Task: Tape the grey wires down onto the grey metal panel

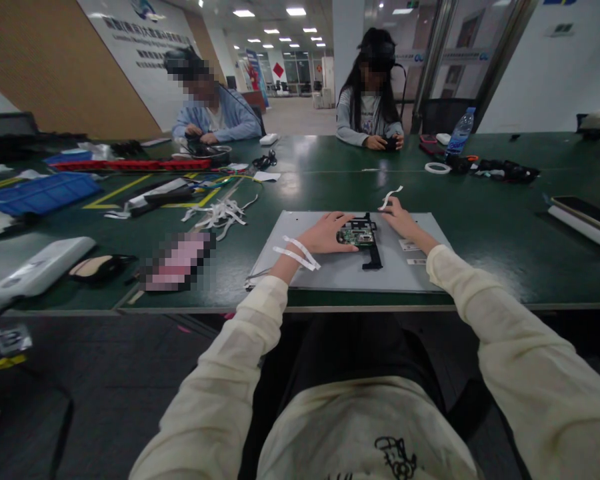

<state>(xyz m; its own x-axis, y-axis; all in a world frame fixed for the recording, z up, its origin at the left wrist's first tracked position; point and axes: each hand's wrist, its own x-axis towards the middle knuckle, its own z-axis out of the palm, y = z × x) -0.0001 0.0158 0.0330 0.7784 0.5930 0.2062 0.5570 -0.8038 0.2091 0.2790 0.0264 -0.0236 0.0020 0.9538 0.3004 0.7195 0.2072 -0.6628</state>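
A flat grey panel point(310, 277) lies before me at the table's front edge, carrying a green circuit board point(363, 237) with black brackets point(372, 257). Across the board's left end rests my left hand point(327, 233), thumb and fingers spread apart and stretched out. White strips point(300, 250) are stuck across that wrist. Above the panel's far right part, my right hand point(397, 217) pinches a curled white strip point(393, 195) at its fingertips. Pale labels point(415, 253) sit on the panel below the right hand.
To the left are a heap of white strips point(223, 213), a pink phone-like object point(177, 260), a white power strip point(40, 267) and a blue tray point(45, 193). A water bottle point(461, 132) and tape roll point(437, 169) stand at the back right. Two people sit opposite.
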